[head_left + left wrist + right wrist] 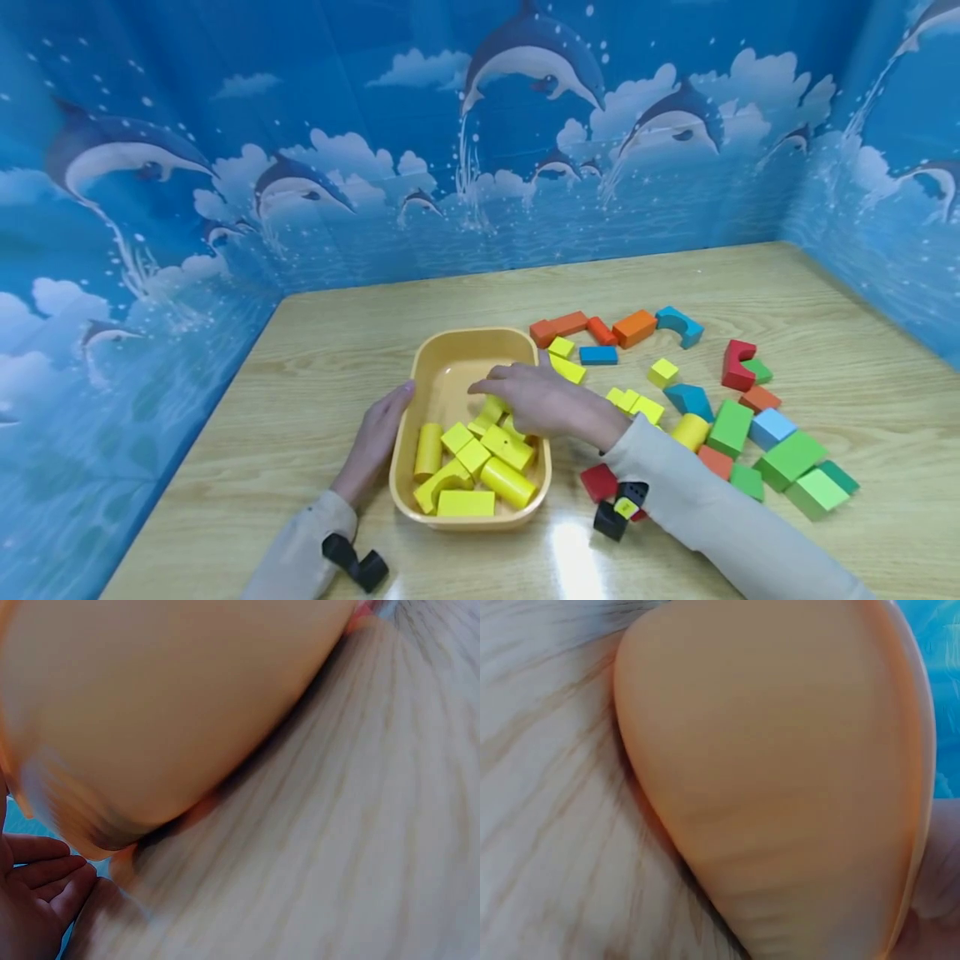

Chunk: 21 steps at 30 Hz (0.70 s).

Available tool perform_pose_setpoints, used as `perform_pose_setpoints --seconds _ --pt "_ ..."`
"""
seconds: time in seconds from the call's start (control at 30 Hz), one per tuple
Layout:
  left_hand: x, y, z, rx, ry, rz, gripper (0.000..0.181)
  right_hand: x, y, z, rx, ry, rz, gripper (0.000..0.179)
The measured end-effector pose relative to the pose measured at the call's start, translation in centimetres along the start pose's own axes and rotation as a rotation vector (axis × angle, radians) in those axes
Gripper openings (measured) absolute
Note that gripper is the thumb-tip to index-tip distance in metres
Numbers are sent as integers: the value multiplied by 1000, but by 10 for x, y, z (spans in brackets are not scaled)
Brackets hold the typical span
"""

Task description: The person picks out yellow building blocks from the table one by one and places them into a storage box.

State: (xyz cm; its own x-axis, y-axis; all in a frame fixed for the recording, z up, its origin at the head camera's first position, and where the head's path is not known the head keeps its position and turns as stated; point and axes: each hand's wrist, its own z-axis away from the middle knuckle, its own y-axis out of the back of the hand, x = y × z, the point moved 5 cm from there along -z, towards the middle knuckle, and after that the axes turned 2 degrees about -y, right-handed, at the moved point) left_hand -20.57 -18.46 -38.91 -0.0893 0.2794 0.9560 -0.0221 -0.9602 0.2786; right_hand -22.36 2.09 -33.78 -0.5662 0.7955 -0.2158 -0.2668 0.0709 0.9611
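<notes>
A yellow plastic bin (442, 367) holds several yellow wooden blocks, among them a cylinder (428, 450), an arch (444, 485) and a rectangular block (466, 503). My left hand (378, 437) rests against the bin's left side, its thumb near the rim. In the left wrist view its extended fingers (52, 874) lie beside the bin's outer wall (165, 705). My right hand (528, 397) reaches over the right rim, fingers extended above the yellow blocks; its thumb is hidden. The right wrist view mostly shows the bin wall (780, 750), with part of that hand beyond the rim.
Right of the bin lie orange blocks (634, 328), a blue arch (680, 325), a red arch (738, 365), green blocks (791, 460) and several yellow ones, including a cylinder (690, 432). A red block (599, 482) lies near my right wrist. A dolphin-print curtain (360, 167) borders the table (315, 358).
</notes>
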Motion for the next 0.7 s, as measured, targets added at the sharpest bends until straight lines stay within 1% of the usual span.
perform_pose_setpoints --seconds 0.1,0.23,0.3,0.4,0.47,0.53,0.57,0.63,0.7 --pt "0 0 0 5 0 -5 67 2 2 1 30 14 -49 69" --pt "0 1 -1 16 1 0 65 9 5 2 117 53 -126 60" --pt "0 1 -1 14 5 -2 66 15 8 2 186 84 -152 55" --pt "0 1 -1 5 13 -10 67 24 15 3 333 138 -172 50" --pt "0 1 0 7 8 -5 66 32 21 4 439 178 -183 47" --pt "0 1 0 14 -1 12 64 40 27 6 510 192 -196 46" --pt "1 2 0 21 -8 12 64 44 29 7 526 192 -206 45" --pt "1 2 -1 27 -16 20 62 54 32 9 518 157 -222 44" --pt "1 3 -1 28 -19 10 63 65 32 11 459 82 -235 43"
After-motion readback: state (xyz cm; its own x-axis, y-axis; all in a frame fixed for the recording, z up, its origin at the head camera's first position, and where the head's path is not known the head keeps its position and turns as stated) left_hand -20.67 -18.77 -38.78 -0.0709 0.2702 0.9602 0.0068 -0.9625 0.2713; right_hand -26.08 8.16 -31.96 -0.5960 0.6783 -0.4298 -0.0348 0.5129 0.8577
